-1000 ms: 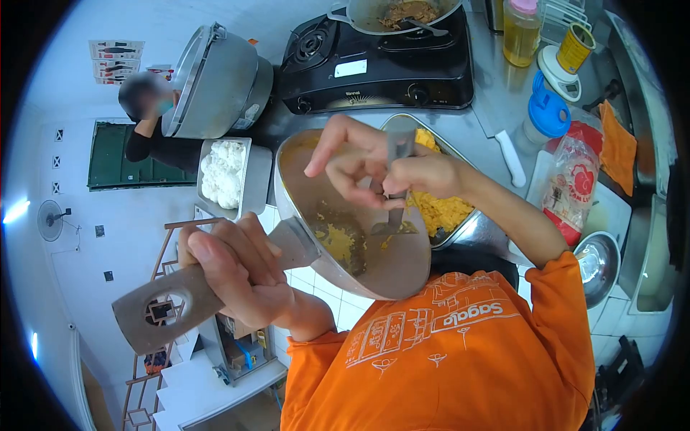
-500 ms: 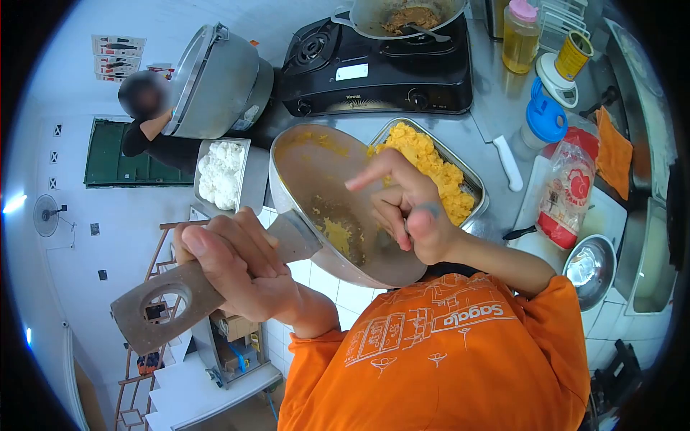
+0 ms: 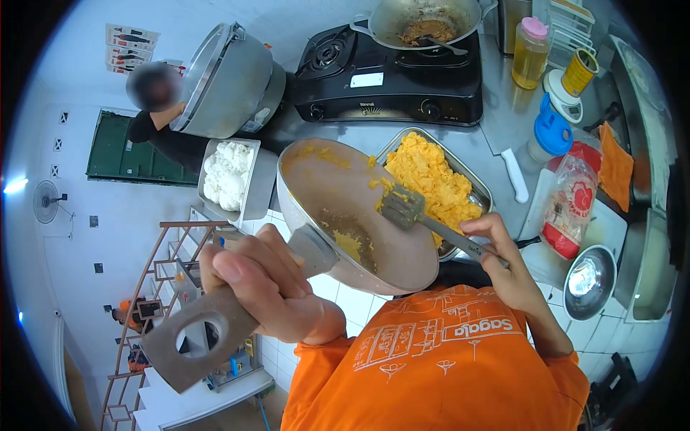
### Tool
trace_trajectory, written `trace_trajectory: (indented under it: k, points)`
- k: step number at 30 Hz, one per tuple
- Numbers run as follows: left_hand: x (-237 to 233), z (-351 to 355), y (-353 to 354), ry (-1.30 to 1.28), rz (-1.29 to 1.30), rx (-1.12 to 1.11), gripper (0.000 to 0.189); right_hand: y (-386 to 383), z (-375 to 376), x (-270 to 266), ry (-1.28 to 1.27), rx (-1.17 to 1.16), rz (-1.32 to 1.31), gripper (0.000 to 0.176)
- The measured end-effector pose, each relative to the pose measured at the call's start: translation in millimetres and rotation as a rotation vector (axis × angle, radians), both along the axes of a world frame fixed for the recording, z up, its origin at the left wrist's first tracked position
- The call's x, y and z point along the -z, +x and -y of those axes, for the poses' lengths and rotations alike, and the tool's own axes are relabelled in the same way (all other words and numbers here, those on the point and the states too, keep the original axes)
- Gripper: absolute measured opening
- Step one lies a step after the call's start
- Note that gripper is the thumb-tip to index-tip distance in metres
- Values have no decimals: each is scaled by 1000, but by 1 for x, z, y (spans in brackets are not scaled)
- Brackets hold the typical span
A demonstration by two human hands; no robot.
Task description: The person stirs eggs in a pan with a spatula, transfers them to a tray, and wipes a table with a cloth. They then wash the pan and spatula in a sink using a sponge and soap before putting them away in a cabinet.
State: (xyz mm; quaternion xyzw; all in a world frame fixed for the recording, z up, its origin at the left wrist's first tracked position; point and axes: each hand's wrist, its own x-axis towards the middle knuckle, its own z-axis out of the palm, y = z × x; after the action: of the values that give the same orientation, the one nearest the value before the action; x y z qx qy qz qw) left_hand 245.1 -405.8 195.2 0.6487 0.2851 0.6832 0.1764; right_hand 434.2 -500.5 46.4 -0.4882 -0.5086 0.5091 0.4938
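My left hand [image 3: 262, 287] is closed round the handle of a beige pan [image 3: 323, 183], which is tilted. Yellow bits and brown residue cling to its inside. Between the thumb and fingers of my right hand [image 3: 503, 255] is the grey handle of a spatula [image 3: 402, 207]. The spatula's head, smeared with yellow, is over the pan's right rim, beside the metal tray [image 3: 483, 188] of scrambled egg [image 3: 424, 169].
A black gas stove [image 3: 388, 93] bears a wok [image 3: 388, 25]. Left stand a large pot [image 3: 230, 86], a tray of white rice [image 3: 228, 172] and another person [image 3: 154, 108]. Right lie a white-handled knife [image 3: 514, 174], a plastic bag [image 3: 571, 205] and a metal bowl [image 3: 589, 284].
My right hand has moved right and toward my body, away from over the pan. The spatula now shows clearly at the pan's rim. The pan has shifted slightly right and down in view.
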Motion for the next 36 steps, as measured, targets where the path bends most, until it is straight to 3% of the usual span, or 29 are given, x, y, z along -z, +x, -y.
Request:
trace_trajectory:
  k: [6,10,12,14,25,29,34,36]
  points:
    - [1,12,10,-33,-23,25,32,-6,17,17,-383,-44,-407,24]
    - [-2,18,-1,-33,-135,194,29,-1,9,36,-426,-10,-295,22]
    - [-7,20,-2,-23,-262,177,28,-2,3,49,-461,8,-281,23]
    - [-2,21,1,6,-73,234,27,-4,-5,47,-464,25,-303,22]
    - [-8,19,-19,-76,-25,286,28,-21,-42,91,-261,105,-370,27]
    - [-13,15,-35,-79,-19,409,28,-12,-54,89,-268,29,-386,28]
    - [-14,8,-49,-78,20,392,29,-7,-82,103,-123,-50,-424,30]
    - [-16,6,-56,-70,18,388,30,-3,-99,103,-149,-180,-385,33]
